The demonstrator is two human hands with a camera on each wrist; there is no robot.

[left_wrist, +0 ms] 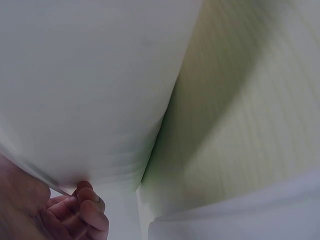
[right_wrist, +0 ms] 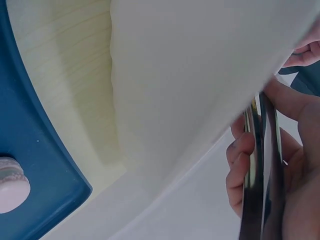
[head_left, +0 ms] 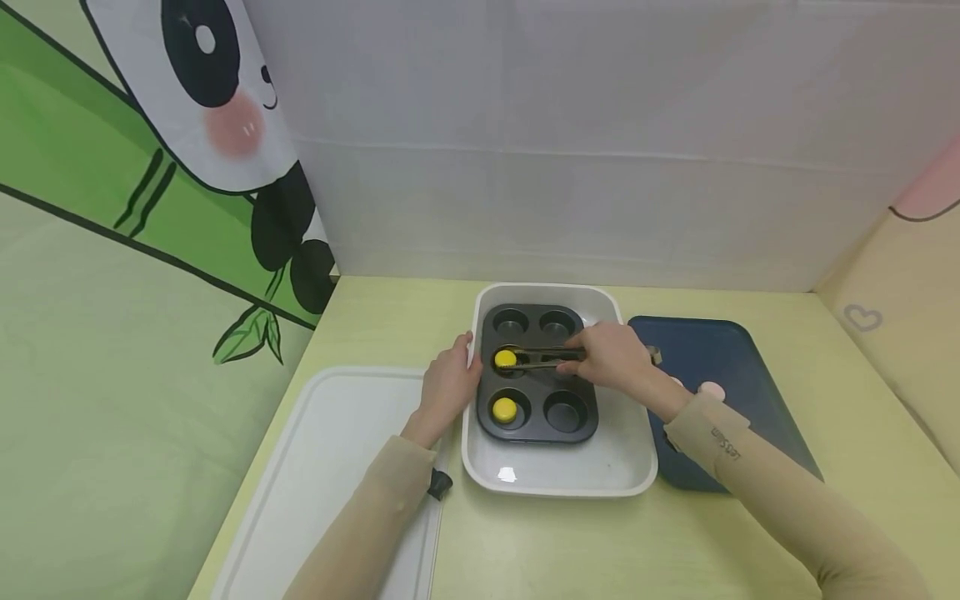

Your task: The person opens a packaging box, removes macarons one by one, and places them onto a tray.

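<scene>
A dark six-cup muffin pan (head_left: 537,374) lies inside a white tray (head_left: 555,471). My right hand (head_left: 611,357) grips metal tongs (head_left: 542,359) whose tips pinch a yellow macaron (head_left: 506,359) over the middle-left cup. A second yellow macaron (head_left: 505,409) sits in the near-left cup. My left hand (head_left: 448,383) holds the white tray's left rim, its fingers (left_wrist: 82,210) curled under the edge in the left wrist view. In the right wrist view the tongs (right_wrist: 262,170) run through my right hand's fingers (right_wrist: 239,165).
A blue tray (head_left: 723,367) lies right of the white tray, with a pink macaron (head_left: 711,389) on it, the macaron (right_wrist: 11,183) showing again in the right wrist view. A white board (head_left: 330,467) lies at the left. Curtain walls close in the yellow-green table (head_left: 570,542).
</scene>
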